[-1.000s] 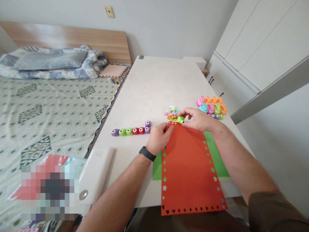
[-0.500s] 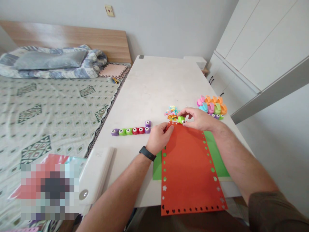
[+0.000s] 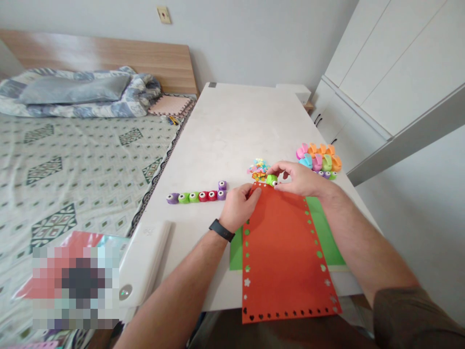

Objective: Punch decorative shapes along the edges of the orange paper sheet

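Note:
An orange sheet of paper [image 3: 281,242] with small shapes punched along its edges lies before me, its near end reaching past the table edge. My left hand [image 3: 241,203] pinches the sheet's far left corner between thumb and fingers. At the far edge my right hand [image 3: 294,179] grips a small green craft punch [image 3: 271,180], which sits on the paper's edge. Beneath the orange sheet, green paper [image 3: 327,237] shows on both sides. A pile of colourful punched cut-outs [image 3: 258,167] lies just beyond the punch.
A row of purple, green and red punches [image 3: 194,197] stands left of my left hand. More colourful punches [image 3: 319,160] cluster at right on the white table [image 3: 240,121]. A long white device [image 3: 148,261] lies at the near left. Beside the table is a bed [image 3: 87,165].
Both hands keep their hold on the paper and the punch. The whole view shifts very slightly; nothing else visibly moves.

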